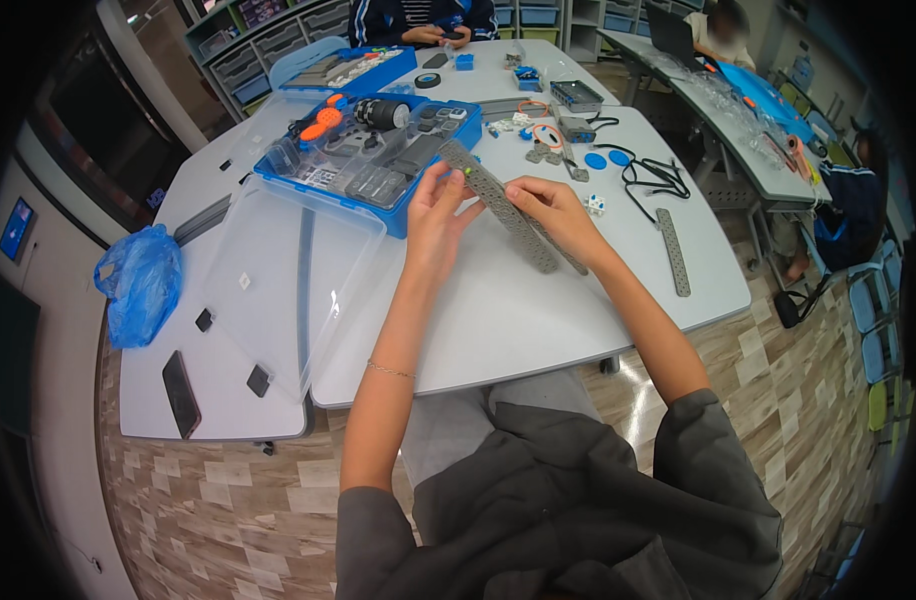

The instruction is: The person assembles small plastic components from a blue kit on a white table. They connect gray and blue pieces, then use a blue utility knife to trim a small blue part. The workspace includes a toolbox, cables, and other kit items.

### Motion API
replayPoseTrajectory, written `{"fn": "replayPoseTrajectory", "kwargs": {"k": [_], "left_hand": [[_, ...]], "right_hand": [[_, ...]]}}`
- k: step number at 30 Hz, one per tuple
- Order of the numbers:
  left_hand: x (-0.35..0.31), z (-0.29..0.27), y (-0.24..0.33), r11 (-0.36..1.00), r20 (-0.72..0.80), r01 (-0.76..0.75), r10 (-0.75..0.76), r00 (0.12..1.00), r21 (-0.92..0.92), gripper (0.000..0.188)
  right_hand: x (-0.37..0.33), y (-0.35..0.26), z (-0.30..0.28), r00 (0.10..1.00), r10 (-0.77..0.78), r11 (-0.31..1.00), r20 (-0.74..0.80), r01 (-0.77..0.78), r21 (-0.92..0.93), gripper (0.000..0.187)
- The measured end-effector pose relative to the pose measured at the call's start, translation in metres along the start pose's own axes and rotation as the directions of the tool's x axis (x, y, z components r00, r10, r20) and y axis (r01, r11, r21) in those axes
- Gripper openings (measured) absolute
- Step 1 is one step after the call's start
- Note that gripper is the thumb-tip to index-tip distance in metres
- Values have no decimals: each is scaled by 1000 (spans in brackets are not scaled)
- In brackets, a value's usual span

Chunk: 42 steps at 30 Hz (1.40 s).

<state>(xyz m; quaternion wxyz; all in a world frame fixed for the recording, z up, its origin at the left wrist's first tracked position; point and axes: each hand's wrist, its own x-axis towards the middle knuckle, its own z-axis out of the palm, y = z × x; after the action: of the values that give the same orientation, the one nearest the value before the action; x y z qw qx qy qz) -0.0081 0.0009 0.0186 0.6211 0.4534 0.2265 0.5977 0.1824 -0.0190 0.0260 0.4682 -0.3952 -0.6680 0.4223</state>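
Left hand (436,215): grip clamped on the upper end of a broad grey beam (503,212), close to a small green pin (468,172); a thin bracelet (390,371) circles the wrist.
Right hand (556,212): grip closed, thumb against fingers, on a narrow grey beam (569,258) that slants downward.
Held beams: both raised and tilted over the counter (458,340), back from its near edge (whether they touch each other, I cannot tell).
Blue box (381,212): open, left of the beams and farther from the near edge, its compartments filled with parts; orange pieces (323,122) and a black ribbed cylinder (378,113) lie on top.
Clear lid (268,265): between the box and the near edge, lying across a seam in the counter.
Left side: a crumpled blue bag (143,283) at the left edge, a dark phone (181,394) by the near edge.
Right side: a loose grey beam (672,252) toward the near right corner, a black cable (660,182) and two blue discs (595,160) farther back.
Far edge: another person's hands (425,35), around a dark object.
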Motion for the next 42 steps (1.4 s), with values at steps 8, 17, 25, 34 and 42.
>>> {"fn": "replayPoseTrajectory", "kwargs": {"k": [8, 17, 25, 34, 42], "left_hand": [[-3, 8, 3, 998, 102, 37, -31, 994, -58, 44], [-2, 7, 8, 994, 141, 47, -33, 989, -99, 37], [-3, 10, 8, 971, 171, 54, -14, 985, -234, 42], [-6, 11, 19, 978, 315, -39, 104, 943, -205, 51], [-11, 19, 31, 991, 370, -127, 131, 920, -37, 69]], "right_hand": [[-2, -9, 3, 984, -177, 960, -35, 165, -226, 24], [-3, -14, 10, 976, -177, 978, -127, 160, -135, 21], [0, -23, 23, 840, -510, 816, -184, 405, -413, 38], [1, -45, 26, 965, -243, 966, -99, 231, -116, 69], [4, -54, 19, 932, -362, 918, -9, 355, -174, 64]]}}
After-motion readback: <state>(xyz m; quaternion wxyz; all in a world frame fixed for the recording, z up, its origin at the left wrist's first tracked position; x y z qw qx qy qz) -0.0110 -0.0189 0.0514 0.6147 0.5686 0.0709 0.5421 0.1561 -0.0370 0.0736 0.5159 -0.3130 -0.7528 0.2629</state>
